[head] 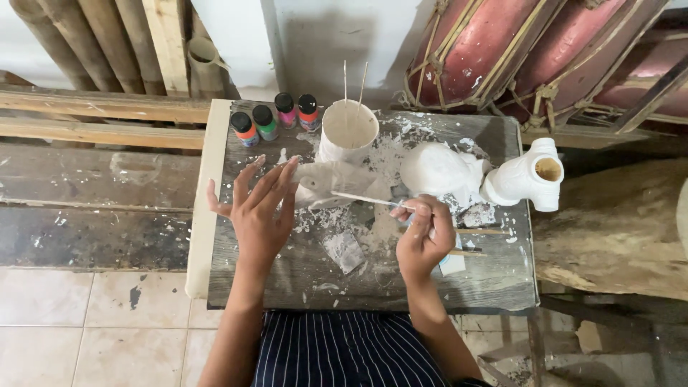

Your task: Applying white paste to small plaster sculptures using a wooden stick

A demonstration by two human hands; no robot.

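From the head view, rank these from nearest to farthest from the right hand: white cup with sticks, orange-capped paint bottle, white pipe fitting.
From the right hand:
1. White pipe fitting, to its upper right.
2. White cup with sticks, beyond it, centre back.
3. Orange-capped paint bottle, far back left, past the left hand.

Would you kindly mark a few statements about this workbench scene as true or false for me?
1. The right hand holds a thin stick. True.
2. The left hand grips a paint bottle. False: its fingers are spread open, fingertips at the small white figure; the bottles stand apart.
3. Four paint bottles stand at the board's far left corner. True.
4. The white cup is empty. False: two thin sticks stand in it.
5. The white pipe fitting lies at the board's right edge. True.
6. The board is clean. False: white flecks and smears cover it.
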